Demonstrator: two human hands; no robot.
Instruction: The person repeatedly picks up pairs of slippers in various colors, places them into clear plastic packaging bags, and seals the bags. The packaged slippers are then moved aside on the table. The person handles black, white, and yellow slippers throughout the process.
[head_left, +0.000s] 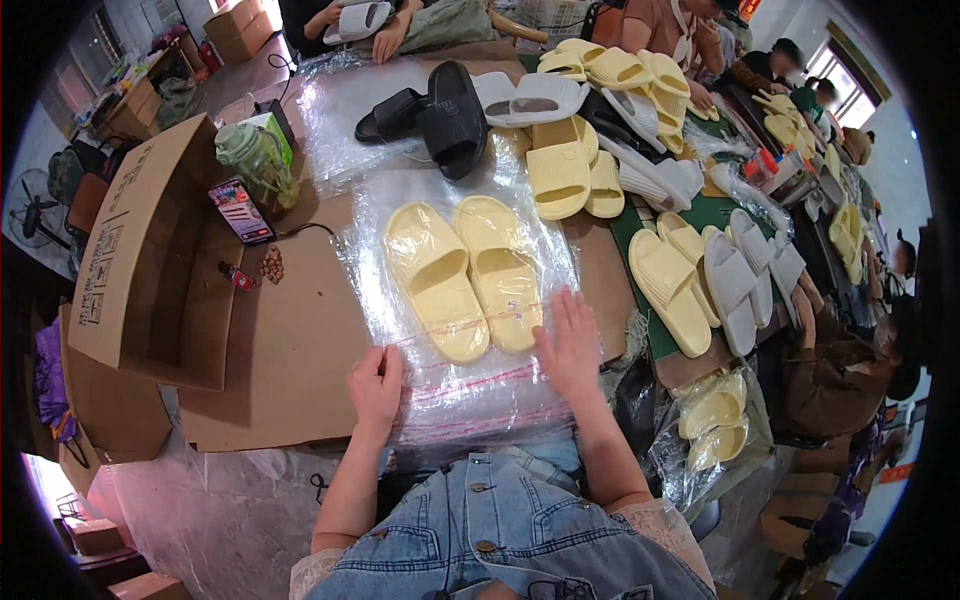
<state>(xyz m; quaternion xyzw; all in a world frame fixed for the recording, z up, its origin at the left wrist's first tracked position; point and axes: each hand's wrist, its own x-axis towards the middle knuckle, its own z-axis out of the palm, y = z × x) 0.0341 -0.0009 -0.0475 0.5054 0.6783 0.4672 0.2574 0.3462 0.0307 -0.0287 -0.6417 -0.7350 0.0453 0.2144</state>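
A pair of pale yellow slide slippers (462,275) lies side by side, toes away from me, in a clear plastic bag (560,250) atop a stack of similar bags. My left hand (373,392) is closed at the bag's near left edge, the thumb against the plastic. On the near right side my right hand (570,350) rests flat with its fingers stretched out, the thumb beside the right slipper's heel. Pink-red lines run across the bags at their near end.
An open cardboard box (150,260) stands at left, near a phone (241,212) and a green bottle (258,165). Black slippers (452,120) lie beyond the bags. Yellow and grey slippers (690,280) cover the right side. Co-workers sit at the far side and right; one hand (805,310) touches grey slippers.
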